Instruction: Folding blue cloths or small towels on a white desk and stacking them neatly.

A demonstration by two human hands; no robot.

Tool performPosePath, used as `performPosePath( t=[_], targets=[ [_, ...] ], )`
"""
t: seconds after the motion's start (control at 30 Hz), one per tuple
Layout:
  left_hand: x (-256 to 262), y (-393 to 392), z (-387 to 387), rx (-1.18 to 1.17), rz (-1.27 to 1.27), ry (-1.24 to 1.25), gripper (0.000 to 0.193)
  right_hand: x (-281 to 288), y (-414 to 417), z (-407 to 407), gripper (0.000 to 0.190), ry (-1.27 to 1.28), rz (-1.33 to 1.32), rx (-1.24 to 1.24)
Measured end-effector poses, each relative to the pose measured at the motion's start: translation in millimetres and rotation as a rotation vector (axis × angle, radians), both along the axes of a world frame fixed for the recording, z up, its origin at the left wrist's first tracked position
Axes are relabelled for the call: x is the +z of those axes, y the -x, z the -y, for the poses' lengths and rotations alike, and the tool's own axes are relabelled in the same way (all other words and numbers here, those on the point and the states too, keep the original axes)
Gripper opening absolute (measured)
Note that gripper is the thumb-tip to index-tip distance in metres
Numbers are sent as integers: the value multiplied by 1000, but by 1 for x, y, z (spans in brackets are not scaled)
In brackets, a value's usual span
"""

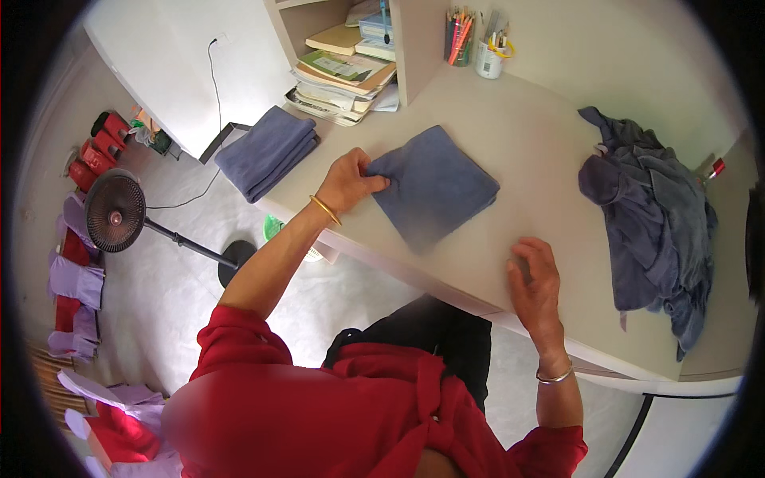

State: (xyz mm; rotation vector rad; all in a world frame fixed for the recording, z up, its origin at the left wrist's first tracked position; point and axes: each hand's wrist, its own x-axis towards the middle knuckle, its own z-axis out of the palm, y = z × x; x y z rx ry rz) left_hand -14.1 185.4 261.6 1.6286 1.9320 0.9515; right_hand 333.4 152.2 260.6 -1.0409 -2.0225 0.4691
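A blue-grey cloth point(435, 182), folded into a square, lies on the desk in front of me. My left hand point(349, 182), with a gold bangle at its wrist, pinches the cloth's left corner between thumb and fingers. My right hand point(535, 284) hovers over or rests near the desk's front edge, apart from the cloth; its fingers are loosely curled around nothing. A stack of folded cloths point(269, 152) of the same colour sits at the desk's left end. To the right, a crumpled heap of similar cloths point(651, 215) lies by the wall.
Books and papers point(346, 71) fill a shelf unit at the back. Behind stand a cup of coloured pencils point(459, 39) and a white pen holder point(491, 57). A pedestal fan point(116, 210) is on the floor at left, its cord point(215, 101) running up to a wall socket.
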Motion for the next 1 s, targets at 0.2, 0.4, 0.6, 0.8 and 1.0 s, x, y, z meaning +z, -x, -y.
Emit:
performPosePath(
  t=[0.2, 0.4, 0.6, 0.8, 1.0],
  targets=[
    [3, -7, -9, 127, 1183, -43, 24, 3, 2, 2, 18, 93, -67, 9],
    [9, -22, 0, 122, 1317, 69, 29, 0, 1, -2, 17, -64, 32, 24],
    [11, -24, 3, -28, 1263, -43, 37, 0, 2, -1, 16, -45, 19, 45],
    [39, 15, 6, 81, 1176, -99, 36, 8, 7, 6, 13, 38, -4, 3],
    [70, 43, 4, 206, 1116, -184, 34, 4, 5, 3, 15, -37, 64, 7]
  ],
)
